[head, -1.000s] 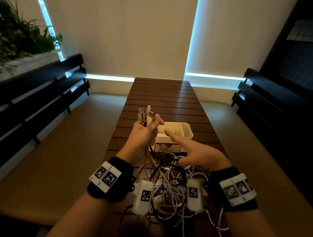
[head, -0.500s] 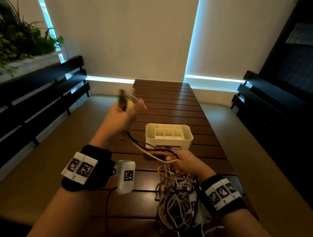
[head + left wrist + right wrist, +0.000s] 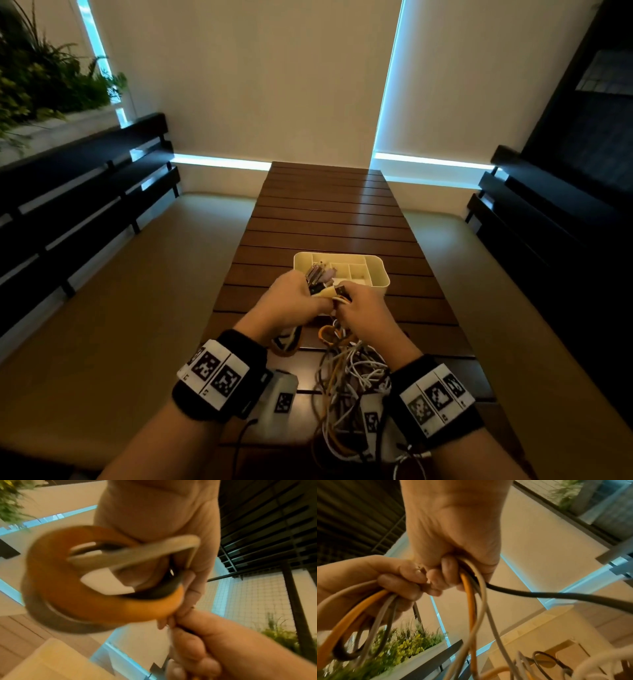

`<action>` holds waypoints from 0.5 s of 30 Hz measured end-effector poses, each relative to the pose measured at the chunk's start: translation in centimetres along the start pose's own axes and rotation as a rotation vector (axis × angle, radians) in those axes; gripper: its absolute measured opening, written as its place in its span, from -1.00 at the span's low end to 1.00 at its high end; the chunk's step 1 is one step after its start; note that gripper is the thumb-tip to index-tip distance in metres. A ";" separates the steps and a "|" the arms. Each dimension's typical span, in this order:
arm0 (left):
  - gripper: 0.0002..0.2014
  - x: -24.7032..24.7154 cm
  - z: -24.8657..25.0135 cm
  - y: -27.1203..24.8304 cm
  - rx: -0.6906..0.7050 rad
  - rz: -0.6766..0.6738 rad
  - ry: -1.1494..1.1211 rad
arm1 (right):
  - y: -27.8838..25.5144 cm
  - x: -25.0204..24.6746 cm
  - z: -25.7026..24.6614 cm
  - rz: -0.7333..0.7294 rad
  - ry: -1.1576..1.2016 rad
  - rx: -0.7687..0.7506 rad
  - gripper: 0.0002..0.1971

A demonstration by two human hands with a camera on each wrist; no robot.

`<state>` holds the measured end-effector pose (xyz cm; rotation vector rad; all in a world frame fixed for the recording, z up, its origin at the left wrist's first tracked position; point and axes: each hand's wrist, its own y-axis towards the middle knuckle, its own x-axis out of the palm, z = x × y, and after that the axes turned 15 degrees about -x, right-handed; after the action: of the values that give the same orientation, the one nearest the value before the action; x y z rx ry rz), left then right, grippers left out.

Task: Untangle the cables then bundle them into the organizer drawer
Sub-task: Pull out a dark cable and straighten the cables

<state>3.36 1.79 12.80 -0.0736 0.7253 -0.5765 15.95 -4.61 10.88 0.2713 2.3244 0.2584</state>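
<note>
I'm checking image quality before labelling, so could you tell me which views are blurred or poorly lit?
Head view: dim and warm, sharp enough, straight edges bowed by the wide lens. Left wrist view: the orange cable loop is heavily motion-blurred close to the lens. Right wrist view: the right hand and cables are fairly sharp; background plants are smeared.

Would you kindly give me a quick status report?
Left hand and right hand both gripping cables. Organizer just beyond them. Tangled pile remains on table.

No readable text

The only markings are black-and-white square code patterns on the wristbands point(image 3: 217, 371) and the small white wrist units point(image 3: 283, 399); they carry no legible words or numbers.
</note>
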 end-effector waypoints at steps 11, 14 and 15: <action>-0.90 -5.1 4.3 -2.8 0.241 0.227 -0.972 | -1.1 -0.9 3.0 -0.081 0.307 0.002 -0.87; -0.95 -5.9 3.5 -2.4 0.262 0.202 -1.164 | -0.9 -1.3 3.6 -0.115 0.244 0.019 -0.84; -0.93 -5.9 3.0 -2.0 0.267 0.192 -1.164 | -0.9 -1.2 3.9 -0.132 0.161 0.013 -0.82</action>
<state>0.83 2.74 19.15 -0.0759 -0.4737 -0.3502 19.51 -5.45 8.79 0.1056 2.4918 0.2059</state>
